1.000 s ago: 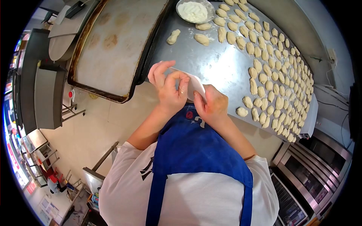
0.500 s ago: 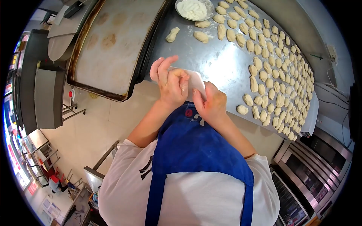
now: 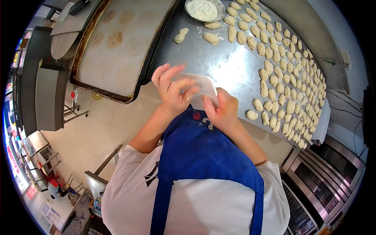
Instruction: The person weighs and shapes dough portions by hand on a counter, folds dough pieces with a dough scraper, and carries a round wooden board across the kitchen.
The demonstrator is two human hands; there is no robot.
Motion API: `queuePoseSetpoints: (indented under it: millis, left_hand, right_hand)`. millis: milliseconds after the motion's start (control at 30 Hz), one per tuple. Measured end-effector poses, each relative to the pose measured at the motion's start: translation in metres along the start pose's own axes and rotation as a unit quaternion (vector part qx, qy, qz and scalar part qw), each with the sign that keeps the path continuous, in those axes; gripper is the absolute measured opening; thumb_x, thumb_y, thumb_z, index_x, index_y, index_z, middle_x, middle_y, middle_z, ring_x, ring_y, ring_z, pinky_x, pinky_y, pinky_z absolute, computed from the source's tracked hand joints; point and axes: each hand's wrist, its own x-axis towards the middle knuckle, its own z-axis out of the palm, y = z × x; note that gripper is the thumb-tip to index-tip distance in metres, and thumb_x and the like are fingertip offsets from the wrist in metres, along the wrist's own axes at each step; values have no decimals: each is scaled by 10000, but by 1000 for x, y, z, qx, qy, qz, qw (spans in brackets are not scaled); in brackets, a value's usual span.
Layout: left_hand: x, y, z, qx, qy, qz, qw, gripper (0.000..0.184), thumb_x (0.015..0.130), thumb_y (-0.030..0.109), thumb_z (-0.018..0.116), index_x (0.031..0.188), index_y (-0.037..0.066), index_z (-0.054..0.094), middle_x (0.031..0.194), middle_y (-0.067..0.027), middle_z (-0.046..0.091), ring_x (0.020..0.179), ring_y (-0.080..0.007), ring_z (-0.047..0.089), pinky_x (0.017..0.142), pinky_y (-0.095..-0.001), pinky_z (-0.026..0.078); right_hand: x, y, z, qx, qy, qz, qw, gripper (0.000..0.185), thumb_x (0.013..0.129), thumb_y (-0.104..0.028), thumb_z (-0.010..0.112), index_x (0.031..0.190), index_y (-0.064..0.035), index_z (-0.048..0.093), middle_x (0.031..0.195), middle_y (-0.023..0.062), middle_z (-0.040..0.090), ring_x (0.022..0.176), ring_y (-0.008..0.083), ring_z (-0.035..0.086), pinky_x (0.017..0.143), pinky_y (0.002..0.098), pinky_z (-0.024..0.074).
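Note:
A thin white plastic dough scraper [image 3: 206, 83] is gripped at its right edge by my right hand [image 3: 226, 109], thumb on the near face. My left hand [image 3: 172, 94] is beside the scraper's left side, fingers apart and slightly blurred; whether a fingertip touches it I cannot tell. Both hands are in front of my blue apron, at the near edge of the steel table [image 3: 231, 66]. Beyond them lie two separate dough pieces, a twisted one [image 3: 181, 35] and a plumper one [image 3: 210, 38].
Many small dough pieces [image 3: 290, 105] cover the table's right side in rows. A bowl [image 3: 221, 9] of white flour [image 3: 201, 9] stands at the back. To the left is a large baking tray [image 3: 117, 62] with a dark rim. Ovens [image 3: 321, 184] stand at lower right.
My left hand's fingers have opened out from their curl against the scraper, and the hand has shifted slightly left. My right hand keeps its grip on the scraper.

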Motion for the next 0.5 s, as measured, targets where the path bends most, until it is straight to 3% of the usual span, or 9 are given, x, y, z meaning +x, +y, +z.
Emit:
queuePoseSetpoints:
  millis: [200,500]
  left_hand:
    - [5,7,-2,9,24,24,999,215,675,311,783,857,210,729,1138,-65,553,1136,-293,401,957,-385,314]
    - [14,16,2,-2,-32,-8,999,85,749,213,717,747,165,647,1111,-64,550,1146,-313,384,954,-406,313]
  right_hand:
    - [-1,-2,-2,-27,14,-32,999,142,797,-157,638,844,-24,638,657,111,596,512,265,599,479,346,474]
    - [-6,-1,-6,-43,27,-32,998,149,788,-157,643,856,-24,638,664,119,593,522,266,601,485,344,477]
